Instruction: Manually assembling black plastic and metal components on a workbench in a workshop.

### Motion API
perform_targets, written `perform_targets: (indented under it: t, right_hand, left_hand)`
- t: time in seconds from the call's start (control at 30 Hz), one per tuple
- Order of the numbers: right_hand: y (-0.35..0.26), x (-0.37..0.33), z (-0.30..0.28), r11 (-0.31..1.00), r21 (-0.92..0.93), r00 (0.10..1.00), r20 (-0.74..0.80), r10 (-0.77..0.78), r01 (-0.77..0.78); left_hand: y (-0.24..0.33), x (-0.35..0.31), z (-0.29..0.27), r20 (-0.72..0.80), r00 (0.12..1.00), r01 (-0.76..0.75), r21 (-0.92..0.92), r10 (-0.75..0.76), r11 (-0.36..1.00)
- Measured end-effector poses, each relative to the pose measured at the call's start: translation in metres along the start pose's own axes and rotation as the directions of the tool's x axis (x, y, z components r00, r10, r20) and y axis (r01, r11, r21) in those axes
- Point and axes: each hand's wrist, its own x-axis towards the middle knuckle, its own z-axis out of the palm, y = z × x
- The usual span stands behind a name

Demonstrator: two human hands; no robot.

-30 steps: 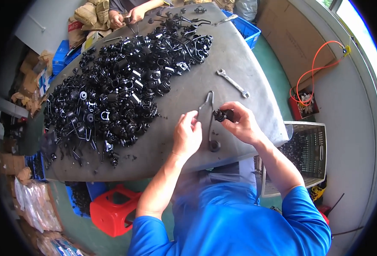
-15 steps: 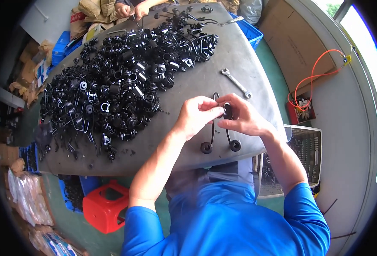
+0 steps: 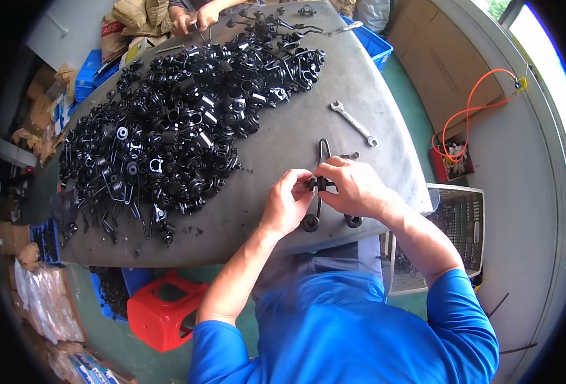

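Near the table's front edge, my left hand (image 3: 288, 203) and my right hand (image 3: 358, 189) meet over a small black bolt-and-bushing fitting (image 3: 321, 183). The fingertips of both hands close on it from either side, hiding some of its shape. Beneath the hands is a bent black rod (image 3: 324, 150), its narrow loop showing beyond my fingers. A round black rubber end (image 3: 310, 223) sits below my left hand, and a second rubber end (image 3: 353, 221) shows partly under my right wrist. Just past my right fingers a short black stub (image 3: 353, 155) sticks out. An open-ended wrench (image 3: 354, 123) lies farther off.
A large heap of black clamps and rods (image 3: 180, 121) covers the table's left and middle. Across the table another person's hands (image 3: 196, 20) hold a thin rod. A red stool (image 3: 164, 313) stands lower left, a grey crate (image 3: 459, 230) at the right, a blue bin (image 3: 374, 48) beyond.
My hands have moved slightly left and nearer to me, bringing the fitting over the bent rod. My right hand has turned, with its back now upward and its fingers closed in.
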Motion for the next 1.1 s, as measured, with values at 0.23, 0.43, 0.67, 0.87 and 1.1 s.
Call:
perform_targets:
  t: [0.23, 0.43, 0.67, 0.87, 1.1]
  right_hand:
    - [0.011, -0.006, 0.011, 0.986, -0.036, 0.970, -0.177, -0.165, 0.161]
    - [0.039, 0.000, -0.023, 0.891, 0.398, 0.955, -0.101, 0.279, -0.218]
    - [0.060, -0.010, 0.016, 0.990, -0.142, 0.968, -0.247, -0.038, 0.002]
    - [0.059, -0.017, 0.017, 0.995, -0.071, 0.949, -0.312, 0.049, -0.075]
    - [0.048, -0.035, 0.039, 0.287, 0.932, 0.841, 0.032, 0.541, -0.220]
  left_hand:
    - [0.008, 0.009, -0.004, 0.229, 0.971, 0.166, -0.419, -0.073, 0.893]
    - [0.011, 0.015, 0.008, 0.250, 0.911, 0.413, -0.535, -0.329, 0.737]
    - [0.017, 0.018, 0.016, 0.153, 0.941, 0.338, -0.487, -0.303, 0.805]
    - [0.018, 0.018, 0.014, 0.153, 0.948, 0.318, -0.456, -0.279, 0.831]
    - [0.012, 0.022, 0.006, 0.243, 0.940, 0.335, -0.526, -0.240, 0.782]
